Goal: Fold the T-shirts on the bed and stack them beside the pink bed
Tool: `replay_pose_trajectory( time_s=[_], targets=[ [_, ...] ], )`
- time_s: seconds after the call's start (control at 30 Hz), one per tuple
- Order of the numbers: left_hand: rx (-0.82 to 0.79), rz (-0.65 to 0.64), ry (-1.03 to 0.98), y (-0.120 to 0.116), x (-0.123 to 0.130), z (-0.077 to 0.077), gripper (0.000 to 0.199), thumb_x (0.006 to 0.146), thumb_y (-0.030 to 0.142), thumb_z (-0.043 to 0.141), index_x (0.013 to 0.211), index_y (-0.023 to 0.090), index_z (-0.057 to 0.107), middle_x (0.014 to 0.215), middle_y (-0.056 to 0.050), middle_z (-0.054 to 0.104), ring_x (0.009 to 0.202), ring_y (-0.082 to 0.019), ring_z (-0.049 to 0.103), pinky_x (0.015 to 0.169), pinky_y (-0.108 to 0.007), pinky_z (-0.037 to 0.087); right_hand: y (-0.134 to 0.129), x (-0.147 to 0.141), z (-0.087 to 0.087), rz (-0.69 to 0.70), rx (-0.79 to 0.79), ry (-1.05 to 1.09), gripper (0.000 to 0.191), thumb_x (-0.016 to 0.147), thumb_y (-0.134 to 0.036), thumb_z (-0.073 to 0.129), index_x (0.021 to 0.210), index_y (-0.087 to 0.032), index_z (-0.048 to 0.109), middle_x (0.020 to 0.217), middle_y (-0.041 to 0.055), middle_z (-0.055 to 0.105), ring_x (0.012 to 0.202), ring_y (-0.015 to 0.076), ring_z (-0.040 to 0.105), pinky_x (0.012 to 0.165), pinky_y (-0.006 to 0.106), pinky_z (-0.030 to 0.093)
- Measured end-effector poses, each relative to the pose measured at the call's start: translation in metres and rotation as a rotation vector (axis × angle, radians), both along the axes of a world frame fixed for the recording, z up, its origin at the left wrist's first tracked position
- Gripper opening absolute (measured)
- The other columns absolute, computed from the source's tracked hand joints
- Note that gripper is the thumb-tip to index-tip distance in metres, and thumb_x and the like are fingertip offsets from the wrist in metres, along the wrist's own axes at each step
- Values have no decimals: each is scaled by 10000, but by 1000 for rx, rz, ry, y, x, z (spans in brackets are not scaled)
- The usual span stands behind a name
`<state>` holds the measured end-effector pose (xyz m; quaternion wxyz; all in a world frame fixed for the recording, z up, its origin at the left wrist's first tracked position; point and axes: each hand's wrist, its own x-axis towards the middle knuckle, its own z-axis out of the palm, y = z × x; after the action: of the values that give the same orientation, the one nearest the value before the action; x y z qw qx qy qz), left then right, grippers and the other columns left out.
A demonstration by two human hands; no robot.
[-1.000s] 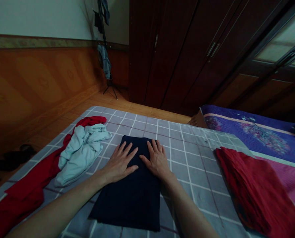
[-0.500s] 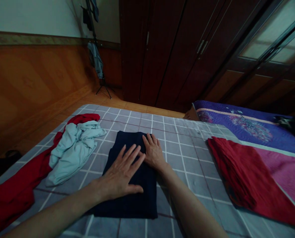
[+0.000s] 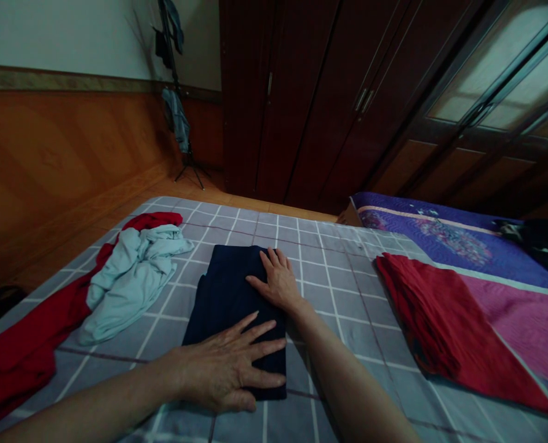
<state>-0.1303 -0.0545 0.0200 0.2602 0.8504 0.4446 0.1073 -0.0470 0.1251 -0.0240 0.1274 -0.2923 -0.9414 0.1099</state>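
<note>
A dark navy folded garment (image 3: pixel 230 283) lies flat on a grey checked sheet (image 3: pixel 329 307) in front of me. Fingers spread, my left hand (image 3: pixel 230 363) rests across the near end of the garment. My right hand (image 3: pixel 278 280) lies on the far right part, its fingers apart and the fingertips by the far edge. Neither hand grips the cloth. To the left is a crumpled pale blue garment (image 3: pixel 135 283), partly on top of a red garment (image 3: pixel 38 332). Whether the navy cloth is trousers or something else I cannot tell.
At the right, a folded red cloth (image 3: pixel 458 332) lies near a purple and pink flowered bedcover (image 3: pixel 444 227). Beyond the bed stand a dark wooden wardrobe (image 3: pixel 301 104) and a coat stand (image 3: pixel 174 92) with clothes hung on it.
My left hand has slid from the middle of the navy garment to its near end. The right hand stays near the far right edge, its thumb now spread outward.
</note>
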Motion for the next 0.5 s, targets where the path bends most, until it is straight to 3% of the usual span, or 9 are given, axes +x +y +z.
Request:
replay_pose_trajectory(
  time_s=[0.17, 0.37, 0.5],
  targets=[
    [-108, -32, -113, -3, 2, 11, 623, 814, 389, 623, 1384, 365, 372, 1531, -18, 186, 1398, -329, 74, 1093, -625, 52, 0, 0, 1, 6, -15, -12, 742, 835, -608, 471, 1405, -143, 373, 1475, 150, 322, 1374, 330, 202, 1076, 506, 211],
    [-165, -64, -247, 0, 2, 23, 508, 808, 276, 633, 1284, 403, 505, 1428, 26, 417, 1378, -303, 215, 1113, -594, 48, 0, 0, 2, 3, -14, -13, 743, 829, -605, 481, 1399, -139, 382, 1471, 154, 328, 1375, 325, 200, 1077, 508, 208],
    [-173, -51, -262, 3, 2, 22, 655, 828, 351, 598, 1416, 330, 313, 1460, -23, 360, 1379, -295, 211, 1115, -582, 79, 0, -1, 2, -1, -15, -9, 742, 828, -601, 485, 1398, -136, 387, 1470, 152, 331, 1375, 327, 201, 1078, 498, 209]
  ],
)
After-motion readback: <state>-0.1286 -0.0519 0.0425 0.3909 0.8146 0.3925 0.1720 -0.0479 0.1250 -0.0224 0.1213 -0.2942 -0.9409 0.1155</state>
